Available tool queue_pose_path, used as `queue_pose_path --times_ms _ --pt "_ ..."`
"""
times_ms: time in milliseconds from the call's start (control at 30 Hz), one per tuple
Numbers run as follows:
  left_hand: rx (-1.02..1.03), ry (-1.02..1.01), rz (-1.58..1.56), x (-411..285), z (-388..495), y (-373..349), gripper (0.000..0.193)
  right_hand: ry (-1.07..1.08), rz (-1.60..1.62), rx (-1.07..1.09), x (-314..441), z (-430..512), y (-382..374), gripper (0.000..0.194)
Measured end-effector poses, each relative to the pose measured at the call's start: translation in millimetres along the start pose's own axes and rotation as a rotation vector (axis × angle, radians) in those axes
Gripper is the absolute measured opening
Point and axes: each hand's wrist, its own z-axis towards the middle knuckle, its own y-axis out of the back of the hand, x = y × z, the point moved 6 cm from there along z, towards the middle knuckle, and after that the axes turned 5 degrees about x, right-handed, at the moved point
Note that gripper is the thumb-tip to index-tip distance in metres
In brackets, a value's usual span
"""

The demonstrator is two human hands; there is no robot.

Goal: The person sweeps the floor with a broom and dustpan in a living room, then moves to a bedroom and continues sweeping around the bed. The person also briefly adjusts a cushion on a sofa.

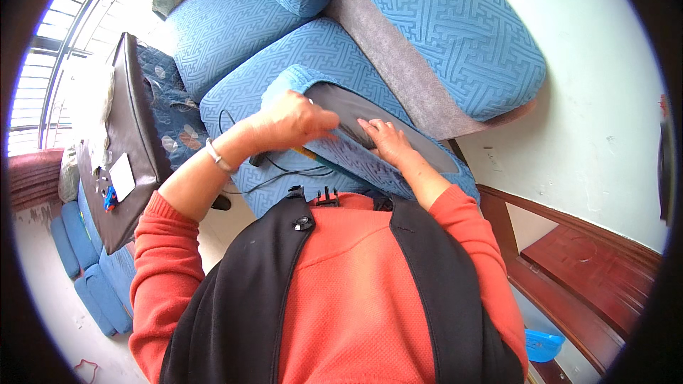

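In front of me a seat cushion (437, 159) lies tilted on the sofa, its grey lining facing up and a blue patterned cover (363, 162) gathered round its edges. My left hand (299, 120) is over the cushion's left part, fingers curled and a little blurred; what lies inside them is hidden. A pale band circles that wrist. Flat on the grey lining rests my right hand (389, 141), fingers spread, with the thumb close to the cover's near edge. Below the cushion a yellow and green rod (307, 153) pokes out, partly hidden, beside a thin black cable (277, 169).
The blue sofa (240, 37) extends behind the cushion, with a blue backrest cushion (443, 26) at right. On the left stands a table with a dark brown cover (144, 133), bearing a white card (122, 177). Wooden stairs (581, 282) and a blue basin (543, 345) are lower right.
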Motion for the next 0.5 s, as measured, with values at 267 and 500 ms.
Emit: queue_pose_path --times_ms 267,500 --pt "-0.033 0.201 0.035 76 18 -100 0.039 0.083 0.125 -0.045 3 -12 0 0.084" --pt "-0.209 0.872 -0.180 161 -79 -115 0.059 0.088 0.264 -0.056 -16 -24 18 0.086"
